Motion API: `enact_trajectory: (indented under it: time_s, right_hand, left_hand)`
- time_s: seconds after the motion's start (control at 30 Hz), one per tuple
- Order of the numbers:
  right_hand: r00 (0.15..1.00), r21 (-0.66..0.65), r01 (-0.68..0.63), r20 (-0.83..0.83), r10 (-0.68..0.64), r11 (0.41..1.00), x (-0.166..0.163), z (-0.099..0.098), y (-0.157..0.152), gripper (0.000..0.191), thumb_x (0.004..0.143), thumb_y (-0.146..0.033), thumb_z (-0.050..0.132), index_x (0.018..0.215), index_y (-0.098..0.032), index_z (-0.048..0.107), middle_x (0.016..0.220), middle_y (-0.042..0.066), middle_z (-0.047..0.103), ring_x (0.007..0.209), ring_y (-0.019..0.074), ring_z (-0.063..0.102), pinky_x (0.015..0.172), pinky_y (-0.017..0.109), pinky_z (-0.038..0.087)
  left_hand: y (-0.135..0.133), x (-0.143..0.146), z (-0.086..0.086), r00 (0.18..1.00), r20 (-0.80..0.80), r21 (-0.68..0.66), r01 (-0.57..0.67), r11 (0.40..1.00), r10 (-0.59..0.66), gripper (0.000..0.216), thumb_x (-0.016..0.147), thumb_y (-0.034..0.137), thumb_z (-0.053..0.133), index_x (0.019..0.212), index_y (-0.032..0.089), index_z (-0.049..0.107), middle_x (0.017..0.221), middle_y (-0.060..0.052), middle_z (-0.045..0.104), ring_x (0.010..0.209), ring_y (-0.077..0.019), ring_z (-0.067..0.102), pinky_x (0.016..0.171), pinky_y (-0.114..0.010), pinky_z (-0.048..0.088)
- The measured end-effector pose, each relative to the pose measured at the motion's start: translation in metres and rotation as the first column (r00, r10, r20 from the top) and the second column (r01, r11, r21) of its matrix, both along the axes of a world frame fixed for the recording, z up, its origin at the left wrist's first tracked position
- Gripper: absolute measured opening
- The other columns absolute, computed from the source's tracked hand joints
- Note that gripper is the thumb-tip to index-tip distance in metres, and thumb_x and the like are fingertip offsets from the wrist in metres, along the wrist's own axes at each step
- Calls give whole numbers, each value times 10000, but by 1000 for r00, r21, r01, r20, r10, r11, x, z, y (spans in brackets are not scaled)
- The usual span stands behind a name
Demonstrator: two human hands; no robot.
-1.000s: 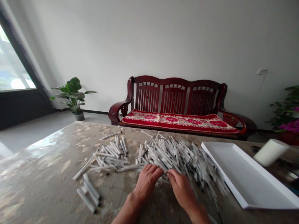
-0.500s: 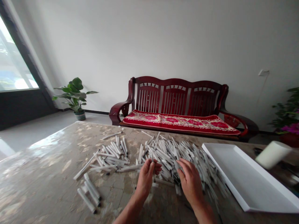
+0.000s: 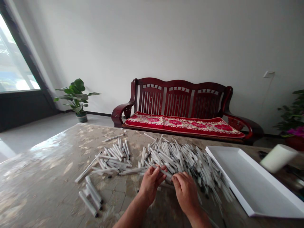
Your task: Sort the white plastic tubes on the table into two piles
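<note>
A slim whitish pen (image 3: 165, 172) slants between my two hands at the near edge of a big heap of pens. My left hand (image 3: 152, 182) pinches its upper part between thumb and fingers. Closed round its lower right end is my right hand (image 3: 186, 191), whose fingers hide that tip. Behind both hands spreads the heap of white pens (image 3: 187, 155), some with dark ends. A smaller pile of pens (image 3: 114, 158) lies to the left, and several pens (image 3: 92, 194) with black ends rest side by side nearer me.
A shallow white tray (image 3: 239, 193) stands right of the heap, with a white roll (image 3: 279, 157) beyond it. The patterned tabletop (image 3: 47, 186) stretches left. Behind the table is a dark red wooden bench (image 3: 178, 98); a potted plant (image 3: 78, 95) stands at the left.
My right hand has moved left and down from the heap and closed on the pen's end. The pen, upright in my left hand before, now slants down to the right.
</note>
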State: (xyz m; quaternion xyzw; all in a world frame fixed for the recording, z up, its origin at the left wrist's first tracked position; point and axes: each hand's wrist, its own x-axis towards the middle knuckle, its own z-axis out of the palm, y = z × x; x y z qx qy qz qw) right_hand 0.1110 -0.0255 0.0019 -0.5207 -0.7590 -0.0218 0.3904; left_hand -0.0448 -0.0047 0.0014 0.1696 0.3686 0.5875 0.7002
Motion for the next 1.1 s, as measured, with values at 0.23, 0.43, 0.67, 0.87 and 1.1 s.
enact_trajectory:
  time_s: [0.23,0.43,0.67,0.87,1.1]
  right_hand:
    - [997,50,-77,-24,78,996,5,-8,6,279,1004,-347,451,968,-227,700,823,51,698,799,213,624,750,338,457]
    - [999,-42,-16,-48,14,999,4,-5,4,305,1006,-317,431,892,-221,697,785,44,689,767,204,625,700,308,441]
    - [993,26,-58,-97,61,998,6,-6,6,233,984,-309,484,1032,-215,692,903,56,713,849,210,642,781,314,464]
    - [997,-29,1,-78,-4,1000,6,-5,7,281,990,-313,468,850,-224,695,779,39,697,754,208,626,704,312,450]
    - [993,20,-5,-119,7,1000,7,-5,8,256,984,-354,484,981,-213,697,869,55,715,818,204,646,746,299,470]
  left_hand:
    - [2,0,-7,994,-86,-18,-62,998,60,347,668,359,855,768,156,591,835,-41,752,597,-85,672,615,-203,589]
    - [2,0,-6,997,-58,3,-59,998,59,390,615,369,885,760,159,589,861,-50,756,629,-94,681,648,-213,593]
    - [3,1,-7,992,-102,4,-76,997,76,412,611,415,880,746,159,586,865,-58,756,624,-104,677,624,-226,590]
    - [1,1,-5,995,-85,26,-55,998,57,472,551,428,905,735,168,558,860,-67,755,631,-116,679,634,-242,590]
    - [2,2,-7,997,-49,24,-63,998,64,474,533,415,914,750,161,579,862,-64,753,692,-128,696,680,-245,591]
